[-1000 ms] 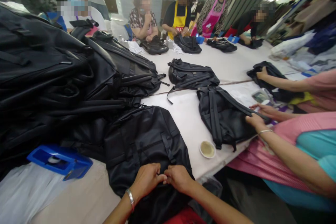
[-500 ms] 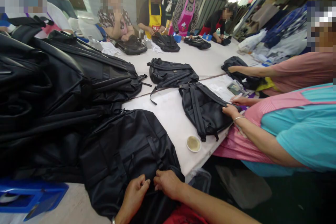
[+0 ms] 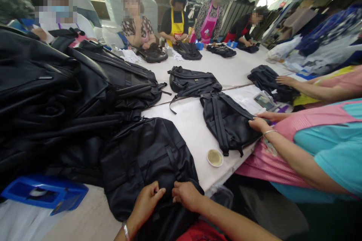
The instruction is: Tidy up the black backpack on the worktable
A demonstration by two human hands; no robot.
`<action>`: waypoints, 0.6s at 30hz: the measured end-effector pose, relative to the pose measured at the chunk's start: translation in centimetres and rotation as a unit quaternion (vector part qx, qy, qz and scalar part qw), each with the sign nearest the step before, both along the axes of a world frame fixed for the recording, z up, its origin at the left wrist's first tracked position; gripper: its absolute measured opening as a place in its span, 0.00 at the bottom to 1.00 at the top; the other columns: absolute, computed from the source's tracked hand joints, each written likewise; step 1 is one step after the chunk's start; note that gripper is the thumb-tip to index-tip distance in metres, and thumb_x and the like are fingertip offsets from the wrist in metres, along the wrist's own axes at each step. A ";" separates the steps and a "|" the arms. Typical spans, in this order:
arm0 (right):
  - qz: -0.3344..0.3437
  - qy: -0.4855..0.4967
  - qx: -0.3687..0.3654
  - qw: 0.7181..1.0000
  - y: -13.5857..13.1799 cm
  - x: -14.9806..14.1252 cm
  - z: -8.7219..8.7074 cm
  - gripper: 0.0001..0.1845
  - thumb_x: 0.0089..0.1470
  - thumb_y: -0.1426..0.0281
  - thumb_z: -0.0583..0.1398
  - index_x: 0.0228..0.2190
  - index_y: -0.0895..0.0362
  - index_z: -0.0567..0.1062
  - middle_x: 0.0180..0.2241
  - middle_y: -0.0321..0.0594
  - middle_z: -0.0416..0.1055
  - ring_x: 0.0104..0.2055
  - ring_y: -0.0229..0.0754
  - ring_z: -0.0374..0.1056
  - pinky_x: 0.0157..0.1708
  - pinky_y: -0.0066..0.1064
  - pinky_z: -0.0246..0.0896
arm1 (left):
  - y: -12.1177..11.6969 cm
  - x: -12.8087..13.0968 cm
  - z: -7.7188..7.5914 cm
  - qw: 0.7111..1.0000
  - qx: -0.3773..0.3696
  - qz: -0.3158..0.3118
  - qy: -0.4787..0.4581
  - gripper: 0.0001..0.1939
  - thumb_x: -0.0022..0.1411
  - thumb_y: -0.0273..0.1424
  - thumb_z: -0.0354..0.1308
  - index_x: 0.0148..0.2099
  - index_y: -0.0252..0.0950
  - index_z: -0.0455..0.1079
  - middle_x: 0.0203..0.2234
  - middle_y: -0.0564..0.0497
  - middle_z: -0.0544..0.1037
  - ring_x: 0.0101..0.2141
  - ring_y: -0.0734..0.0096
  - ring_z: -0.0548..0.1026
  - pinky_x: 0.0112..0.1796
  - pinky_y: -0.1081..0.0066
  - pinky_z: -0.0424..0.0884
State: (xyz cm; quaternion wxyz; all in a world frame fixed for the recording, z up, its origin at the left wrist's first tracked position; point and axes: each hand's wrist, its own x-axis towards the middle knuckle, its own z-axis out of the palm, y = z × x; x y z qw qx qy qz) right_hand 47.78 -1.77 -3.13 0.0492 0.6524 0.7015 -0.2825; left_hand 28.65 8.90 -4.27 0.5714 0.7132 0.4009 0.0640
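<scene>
A black backpack (image 3: 149, 147) lies at the table's near edge, its front panel with a buckled strap facing up. On the lower part of that panel my left hand (image 3: 148, 199) is closed, fingers curled and thumb toward the middle, pinching the bag's material. Close beside it on the right, my right hand (image 3: 186, 196) is also closed on the backpack, fingertips pressed into the fabric. A small gap separates the two hands. Whatever small detail lies under the fingertips is hidden.
A pile of black backpacks (image 3: 56, 94) rises at left, above a blue plastic holder (image 3: 45, 194). A small round dish (image 3: 215, 157) sits near the table edge. At right, a co-worker in turquoise handles another backpack (image 3: 229, 120). More people work along the far side.
The view has turned slightly left, so the scene sits further right. My hands stay at the same part of the backpack. The co-worker at far right has shifted a hand on their bag.
</scene>
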 end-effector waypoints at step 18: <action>-0.057 0.014 0.067 0.996 -1.0 -0.5 5.8 0.18 0.61 0.71 0.52 0.52 0.52 0.69 0.47 0.42 0.71 0.51 0.46 0.66 0.51 0.38 0.63 | -2.6 -2.2 0.7 0.952 0.297 0.052 0.048 0.22 0.67 0.27 0.43 0.62 0.33 0.52 0.59 0.36 0.64 0.56 0.57 0.70 0.54 0.58 0.73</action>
